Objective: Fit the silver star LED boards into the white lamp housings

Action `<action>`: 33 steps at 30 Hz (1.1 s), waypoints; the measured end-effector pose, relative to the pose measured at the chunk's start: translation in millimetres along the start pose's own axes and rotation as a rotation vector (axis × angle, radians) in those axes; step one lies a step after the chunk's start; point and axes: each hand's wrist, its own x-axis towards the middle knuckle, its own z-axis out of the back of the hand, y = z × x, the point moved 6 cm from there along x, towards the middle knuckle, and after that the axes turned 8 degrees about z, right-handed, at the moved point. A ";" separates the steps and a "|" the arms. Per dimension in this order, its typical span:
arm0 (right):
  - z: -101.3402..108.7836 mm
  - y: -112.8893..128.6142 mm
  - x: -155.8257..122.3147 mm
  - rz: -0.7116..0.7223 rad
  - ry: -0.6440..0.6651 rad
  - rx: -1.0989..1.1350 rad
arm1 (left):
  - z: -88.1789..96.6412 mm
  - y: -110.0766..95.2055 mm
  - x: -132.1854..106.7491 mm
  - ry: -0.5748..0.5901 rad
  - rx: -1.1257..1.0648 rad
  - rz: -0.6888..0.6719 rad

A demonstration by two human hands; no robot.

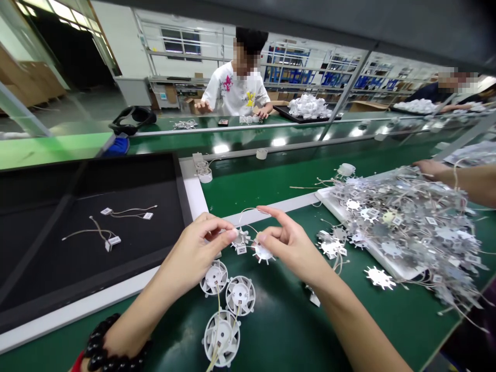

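Note:
Just above the green table, my left hand [199, 250] is closed, thumb and fingertips pinching a small silver toothed plate [242, 238] with a white label block below it. My right hand [290, 245] pinches a second silver toothed plate [264, 253] between thumb and bent fingers, its index finger stretched out. A thin pale wire [248, 211] arcs between the two hands. Below my left hand lie three white round fan-like housings [222, 338] with wires across them. A small labelled part [313, 297] lies under my right forearm, partly hidden.
A large heap of toothed plates with wires [403, 217] covers a white tray [329, 201] on the right, where another person's hand [434, 169] reaches in. At left, a black tray [34, 206] holds wired label parts [112, 242]. A co-worker [240, 88] sits across the green conveyor [240, 191].

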 end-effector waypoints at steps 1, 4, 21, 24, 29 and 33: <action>0.0 0.1 0.1 0.009 -0.012 -0.011 | 1.6 -1.4 -1.4 -0.022 0.018 -0.009; 1.4 -0.1 -1.2 0.026 -0.014 -0.083 | 5.6 -4.2 -4.0 -0.074 0.003 -0.020; 17.0 42.9 -17.3 0.572 -0.249 -0.848 | 1.6 0.6 -31.7 0.318 -0.326 0.203; -22.0 45.5 -24.4 0.671 0.111 -0.656 | 0.9 -2.7 -38.0 0.370 -0.200 0.176; -39.1 37.6 -22.0 0.586 0.233 -0.572 | 11.1 -4.8 -37.8 0.326 -0.148 0.131; -33.4 31.1 -17.5 0.484 0.207 -0.608 | 11.7 1.3 -36.2 0.391 -0.256 0.155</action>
